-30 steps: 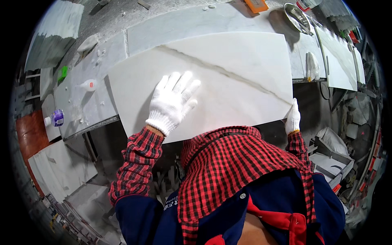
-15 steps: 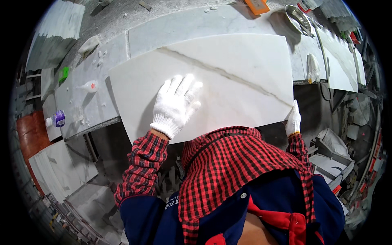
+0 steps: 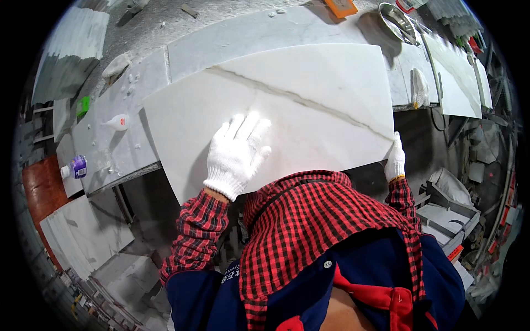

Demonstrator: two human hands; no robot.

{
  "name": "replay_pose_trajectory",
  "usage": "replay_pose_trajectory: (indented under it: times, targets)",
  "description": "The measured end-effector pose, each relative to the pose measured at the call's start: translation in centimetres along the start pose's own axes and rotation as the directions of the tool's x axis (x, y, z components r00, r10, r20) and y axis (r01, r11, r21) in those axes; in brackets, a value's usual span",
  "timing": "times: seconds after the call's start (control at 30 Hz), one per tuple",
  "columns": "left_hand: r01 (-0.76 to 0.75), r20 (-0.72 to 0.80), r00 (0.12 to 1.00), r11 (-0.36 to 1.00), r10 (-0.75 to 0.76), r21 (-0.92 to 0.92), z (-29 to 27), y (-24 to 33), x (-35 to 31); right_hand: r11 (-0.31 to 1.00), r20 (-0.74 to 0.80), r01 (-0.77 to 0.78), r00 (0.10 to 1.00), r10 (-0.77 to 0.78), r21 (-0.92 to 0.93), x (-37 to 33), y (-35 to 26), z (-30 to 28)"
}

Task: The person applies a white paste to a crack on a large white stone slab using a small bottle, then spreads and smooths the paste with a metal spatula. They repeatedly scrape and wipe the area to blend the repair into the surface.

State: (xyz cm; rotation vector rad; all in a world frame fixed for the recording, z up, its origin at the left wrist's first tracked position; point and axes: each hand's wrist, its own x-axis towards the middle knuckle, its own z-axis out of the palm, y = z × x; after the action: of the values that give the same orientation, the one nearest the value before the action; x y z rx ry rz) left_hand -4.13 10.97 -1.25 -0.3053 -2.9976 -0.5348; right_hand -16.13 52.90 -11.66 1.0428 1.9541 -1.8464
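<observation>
A large white marble slab [image 3: 309, 127] with a grey-brown diagonal vein lies on the bench, its near edge reaching over the front. On its left half, my gloved left hand [image 3: 234, 151] rests flat, fingers stretched and slightly apart. At the slab's near right corner, my gloved right hand [image 3: 395, 159] grips the edge, seen side-on. Part of that hand's fingers is hidden. Both gloves are white knit, and red-and-black checked sleeves cover my forearms. A checked apron partly hides the slab's near edge.
On the bench's left are a white squeeze bottle [image 3: 117, 122], a purple-labelled bottle [image 3: 77, 166] and a green block [image 3: 83, 106]. At the back stand an orange tool [image 3: 342, 7] and a metal bowl [image 3: 393, 22]. A spare white glove [image 3: 419, 88] lies right of the slab.
My left hand has slid slightly toward me over the slab, still flat. My right hand stays at the corner. The whole view has shifted a little.
</observation>
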Motion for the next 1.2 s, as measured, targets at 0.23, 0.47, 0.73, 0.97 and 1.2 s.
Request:
replay_pose_trajectory:
  times: [0.23, 0.47, 0.73, 0.97, 1.2]
  targets:
    - [0.178, -0.393, 0.899, 0.981, -0.192, -0.073, 1.6, -2.0, -5.1, 1.000, -0.001, 0.014, 1.000, -0.014, 0.006, -0.3, -0.1, 0.3]
    - [0.717, -0.615, 0.530, 0.696, -0.584, -0.043, 1.8, -7.6, -11.2, 0.988, -0.016, 0.041, 0.999, -0.044, -0.152, 0.3, -0.6, -0.4]
    - [0.842, -0.595, 0.342, 0.518, -0.728, -0.150, 3.2, -7.3, -14.8, 0.942, 0.035, 0.327, 0.945, -0.325, -0.078, 1.9, -5.5, -2.2]
    - [0.847, -0.560, 0.347, 0.508, -0.753, -0.159, 3.7, -7.4, -14.9, 0.594, -0.021, 0.707, 0.636, -0.771, -0.384, 1.2, -13.0, 4.4]
    - [0.825, -0.560, 0.393, 0.549, -0.729, -0.136, 3.8, -7.5, -14.8, 0.316, 0.095, 0.565, 0.580, -0.809, -0.763, 5.5, -18.8, 7.7]
